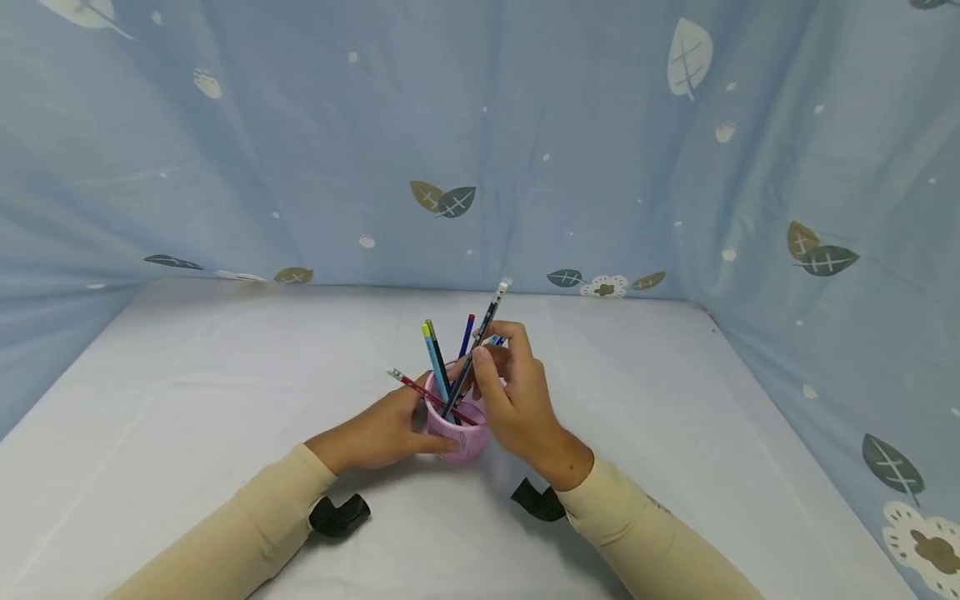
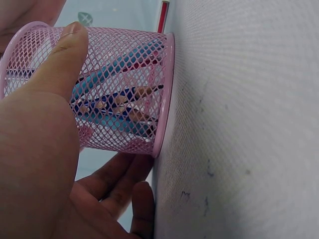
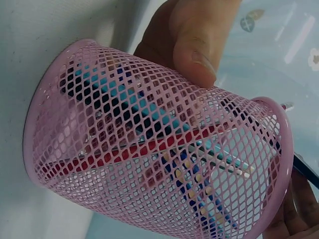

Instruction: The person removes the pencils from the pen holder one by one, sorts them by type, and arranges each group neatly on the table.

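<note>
"Position first, please: what is where?"

"On my remote feed, a pink mesh cup (image 1: 474, 442) stands on a white counter (image 1: 225, 350), near the middle of the head view. The left hand (image 1: 382, 429) curves its thumb and fingers round the cup's left side. The right hand (image 1: 521, 400), above the rim on the right, pinches 1 dark patterned pencil (image 1: 489, 314) between thumb and fingers. That pencil slants, white end up and to the right, lower end inside the mouth."

"How would you handle it well?"

"I'd keep the left hand's hold steady so the cup cannot tip, and slide the dark patterned pencil along its own length. I judge that the red pencil (image 1: 420, 387), poking out low over the left rim, could snag it; the light-blue pencil (image 1: 434, 358), yellow end up, is close too. A steeper angle should help."

"Any brand, label or writing?"

"None I can read. The right sleeve (image 1: 637, 525) carries dark marks too small to make out. The left wrist view shows blue scribbles (image 2: 208, 169) on the counter, no words I can tell. The blue cloth (image 1: 300, 125) behind is printed with leaves."
</note>
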`<state>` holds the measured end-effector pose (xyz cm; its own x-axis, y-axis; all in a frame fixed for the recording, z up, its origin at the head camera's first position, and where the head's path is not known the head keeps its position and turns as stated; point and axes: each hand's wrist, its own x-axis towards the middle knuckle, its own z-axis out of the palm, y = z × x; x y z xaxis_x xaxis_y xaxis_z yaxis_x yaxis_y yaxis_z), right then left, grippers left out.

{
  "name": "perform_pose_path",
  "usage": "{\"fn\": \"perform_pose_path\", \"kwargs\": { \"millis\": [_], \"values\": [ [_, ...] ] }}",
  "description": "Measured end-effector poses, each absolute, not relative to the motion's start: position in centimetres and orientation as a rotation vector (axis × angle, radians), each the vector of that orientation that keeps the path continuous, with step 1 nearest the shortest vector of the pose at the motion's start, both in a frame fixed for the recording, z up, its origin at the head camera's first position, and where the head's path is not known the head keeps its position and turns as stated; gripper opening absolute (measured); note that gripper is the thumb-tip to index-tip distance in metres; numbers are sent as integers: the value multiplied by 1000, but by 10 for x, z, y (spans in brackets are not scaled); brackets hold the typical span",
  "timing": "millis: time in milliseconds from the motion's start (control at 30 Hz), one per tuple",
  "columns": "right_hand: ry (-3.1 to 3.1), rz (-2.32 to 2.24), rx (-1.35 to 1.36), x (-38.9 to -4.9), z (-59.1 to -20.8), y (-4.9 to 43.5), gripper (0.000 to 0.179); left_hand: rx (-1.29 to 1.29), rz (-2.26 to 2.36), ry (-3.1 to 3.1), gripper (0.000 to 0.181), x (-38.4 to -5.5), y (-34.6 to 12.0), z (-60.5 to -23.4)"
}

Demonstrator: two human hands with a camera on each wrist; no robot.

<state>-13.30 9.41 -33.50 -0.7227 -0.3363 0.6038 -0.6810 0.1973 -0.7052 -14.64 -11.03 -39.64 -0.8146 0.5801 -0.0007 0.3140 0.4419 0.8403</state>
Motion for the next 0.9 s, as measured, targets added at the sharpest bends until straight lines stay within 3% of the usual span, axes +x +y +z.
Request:
{"fn": "perform_pose_path", "kwargs": {
  "millis": [900],
  "values": [
    [-2084,1573,851,-138,-326,97,30,716,1275,2446,89,-148,-112,-397]
  ]
}}
